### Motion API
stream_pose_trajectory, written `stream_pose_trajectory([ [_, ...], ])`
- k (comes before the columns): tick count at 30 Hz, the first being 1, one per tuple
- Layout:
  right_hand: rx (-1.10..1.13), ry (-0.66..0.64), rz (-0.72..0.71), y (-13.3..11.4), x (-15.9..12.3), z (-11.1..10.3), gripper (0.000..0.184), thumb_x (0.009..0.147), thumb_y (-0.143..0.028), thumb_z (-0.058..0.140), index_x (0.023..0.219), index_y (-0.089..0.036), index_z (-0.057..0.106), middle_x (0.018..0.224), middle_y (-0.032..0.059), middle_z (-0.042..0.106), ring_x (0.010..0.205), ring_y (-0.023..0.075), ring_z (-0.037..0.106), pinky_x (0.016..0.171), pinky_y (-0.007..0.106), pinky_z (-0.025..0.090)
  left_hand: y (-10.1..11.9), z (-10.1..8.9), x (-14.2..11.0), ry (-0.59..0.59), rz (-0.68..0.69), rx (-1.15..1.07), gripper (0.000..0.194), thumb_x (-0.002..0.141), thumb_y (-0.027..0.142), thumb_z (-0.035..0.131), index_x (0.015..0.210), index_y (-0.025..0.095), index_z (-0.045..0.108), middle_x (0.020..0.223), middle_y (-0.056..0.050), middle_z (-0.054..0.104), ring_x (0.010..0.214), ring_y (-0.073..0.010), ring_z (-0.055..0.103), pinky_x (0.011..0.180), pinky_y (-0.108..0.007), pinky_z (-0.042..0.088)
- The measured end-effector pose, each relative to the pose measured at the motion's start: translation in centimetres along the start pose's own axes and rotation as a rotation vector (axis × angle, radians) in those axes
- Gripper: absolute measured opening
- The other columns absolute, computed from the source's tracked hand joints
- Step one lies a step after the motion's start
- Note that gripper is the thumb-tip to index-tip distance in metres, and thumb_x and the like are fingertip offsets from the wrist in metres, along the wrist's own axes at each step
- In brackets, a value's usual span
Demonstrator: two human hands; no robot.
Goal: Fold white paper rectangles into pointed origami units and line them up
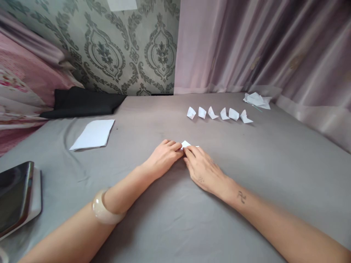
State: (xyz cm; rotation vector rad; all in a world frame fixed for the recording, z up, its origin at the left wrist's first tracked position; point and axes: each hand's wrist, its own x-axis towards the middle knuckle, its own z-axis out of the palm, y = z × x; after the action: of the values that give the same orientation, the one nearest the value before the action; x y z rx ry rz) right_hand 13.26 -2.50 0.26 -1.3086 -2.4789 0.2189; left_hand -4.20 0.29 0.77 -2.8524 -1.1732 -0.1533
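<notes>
A small piece of folded white paper lies on the grey cloth, mostly covered by my fingers. My left hand grips its left side with curled fingers. Over its right side, my right hand presses down, fingers bent together on the paper. Only a pointed top and a thin edge at the right show between the hands. Beyond them stands a row of several folded white paper shapes, among them one at the left end and one at the right end.
A stack of white paper sheets lies to the left, with a black cloth behind it. At the far right is a loose pile of white paper. A dark, glossy-topped device sits at the left edge. Patterned wall and curtains bound the back.
</notes>
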Motion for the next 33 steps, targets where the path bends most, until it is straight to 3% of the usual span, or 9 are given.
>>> stream_pose_trajectory([
  [6,-0.106,-0.040,0.004,-0.3,-0.4,0.0,0.041,0.097,-0.032,0.036,0.133,-0.016,0.047,0.115,0.0137,0.055,0.102,0.0266,0.050,0.084,0.039,0.047,3.1,-0.7,0.0,-0.147,-0.197,0.129,0.017,0.085,0.005,0.050,0.086,0.012,0.065,0.090,-0.011,0.062,0.083,-0.0233,0.059,0.070,-0.033,0.045],
  [11,-0.212,-0.068,0.026,-0.5,-0.5,-0.1,0.046,0.098,-0.037,0.034,0.140,-0.023,0.043,0.115,0.0129,0.054,0.098,0.0259,0.049,0.080,0.038,0.047,4.2,-1.2,-0.4,-0.178,-0.260,0.175,0.023,0.081,0.002,0.051,0.096,0.009,0.066,0.092,-0.012,0.063,0.086,-0.0240,0.061,0.070,-0.032,0.047],
  [18,-0.281,-0.090,0.078,-0.5,-0.5,-0.8,0.047,0.098,-0.040,0.032,0.132,-0.013,0.052,0.106,0.0133,0.057,0.095,0.0249,0.050,0.076,0.035,0.047,4.2,-2.1,-0.6,-0.270,-0.318,0.174,0.024,0.080,0.001,0.049,0.089,0.011,0.069,0.098,-0.014,0.064,0.088,-0.0249,0.061,0.070,-0.034,0.047],
  [23,-0.326,-0.098,0.088,-0.1,-0.5,-0.9,0.046,0.098,-0.036,0.033,0.121,-0.005,0.058,0.099,0.0144,0.057,0.090,0.0251,0.050,0.068,0.036,0.048,4.2,-2.2,-0.6,-0.266,-0.326,0.165,0.029,0.079,-0.001,0.045,0.088,0.011,0.069,0.097,-0.014,0.063,0.086,-0.0247,0.061,0.069,-0.034,0.047],
  [33,-0.401,-0.088,0.107,0.4,-0.4,-1.1,0.044,0.098,-0.030,0.031,0.109,-0.004,0.065,0.093,0.0143,0.056,0.086,0.0242,0.051,0.063,0.034,0.046,3.8,-2.4,-0.8,-0.307,-0.356,0.147,0.029,0.076,-0.003,0.045,0.081,0.013,0.069,0.093,-0.013,0.063,0.084,-0.0238,0.060,0.068,-0.032,0.046],
])
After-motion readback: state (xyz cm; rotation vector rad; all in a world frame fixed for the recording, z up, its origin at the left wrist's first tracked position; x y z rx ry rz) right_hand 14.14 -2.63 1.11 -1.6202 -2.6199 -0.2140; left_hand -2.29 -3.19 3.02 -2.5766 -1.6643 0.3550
